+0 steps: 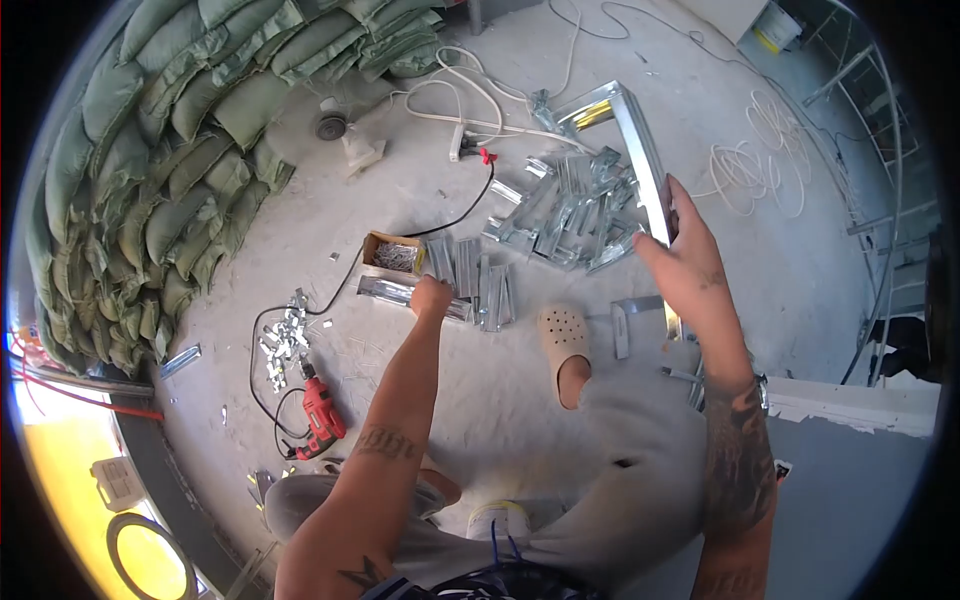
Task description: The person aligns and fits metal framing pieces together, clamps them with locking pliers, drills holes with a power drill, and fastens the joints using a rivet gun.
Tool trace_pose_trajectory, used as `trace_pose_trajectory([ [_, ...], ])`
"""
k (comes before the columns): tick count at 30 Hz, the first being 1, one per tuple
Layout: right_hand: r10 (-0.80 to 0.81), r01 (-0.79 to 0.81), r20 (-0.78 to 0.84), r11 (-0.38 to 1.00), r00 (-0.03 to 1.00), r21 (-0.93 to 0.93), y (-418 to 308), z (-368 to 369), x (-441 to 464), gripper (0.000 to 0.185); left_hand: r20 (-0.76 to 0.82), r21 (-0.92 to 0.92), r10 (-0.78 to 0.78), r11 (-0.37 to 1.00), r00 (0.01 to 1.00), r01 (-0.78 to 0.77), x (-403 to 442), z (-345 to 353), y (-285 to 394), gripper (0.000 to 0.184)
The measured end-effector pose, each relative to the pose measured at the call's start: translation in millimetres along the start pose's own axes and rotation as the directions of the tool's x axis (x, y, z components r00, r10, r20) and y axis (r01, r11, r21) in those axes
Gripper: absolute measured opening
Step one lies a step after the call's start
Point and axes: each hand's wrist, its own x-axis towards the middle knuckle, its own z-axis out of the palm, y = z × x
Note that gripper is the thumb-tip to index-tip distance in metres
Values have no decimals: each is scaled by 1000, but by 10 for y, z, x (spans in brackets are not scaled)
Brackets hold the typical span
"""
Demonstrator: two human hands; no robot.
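My right hand (690, 262) is closed around a long silver metal channel (643, 150), which stands up at a slant. At its far end a shorter channel piece (590, 110) meets it at a corner. My left hand (432, 298) reaches down with curled fingers to short metal channel pieces (466, 268) on the floor. One more short channel piece (385, 290) lies crosswise under that hand. The fingertips are hidden, so what they grip does not show. Just beyond sits an open cardboard box (378, 255) holding small metal fasteners.
A heap of metal pieces (570, 210) lies ahead. A red corded drill (320, 410) rests at left near metal scraps (287, 340). Its black cord runs to a white power strip (456, 142). Green sandbags (215, 120) are stacked at left. Loose white cable (745, 170) lies at right.
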Motion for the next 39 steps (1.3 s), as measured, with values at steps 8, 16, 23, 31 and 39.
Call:
trace_pose_trajectory([
  [8,-166,165,-49,986,985,-31,104,220,20,72,12,15,-112,994,994,112,226,112,14,32],
  [16,-140,142,-66,990,988,23,60,347,55,64,2,-307,30,951,1000,-28,184,-223,77,32],
  [23,-106,-17,218,868,970,497,142,620,95,58,31,-753,403,611,915,-244,-1210,-1919,362,19],
  [31,-509,-123,452,555,732,823,-562,984,-655,57,-14,-591,619,628,786,-505,-2742,-3359,-24,14],
  [39,-511,109,260,584,819,804,-729,1293,-1143,68,-508,-28,662,626,550,-779,-3323,-3391,-225,76],
])
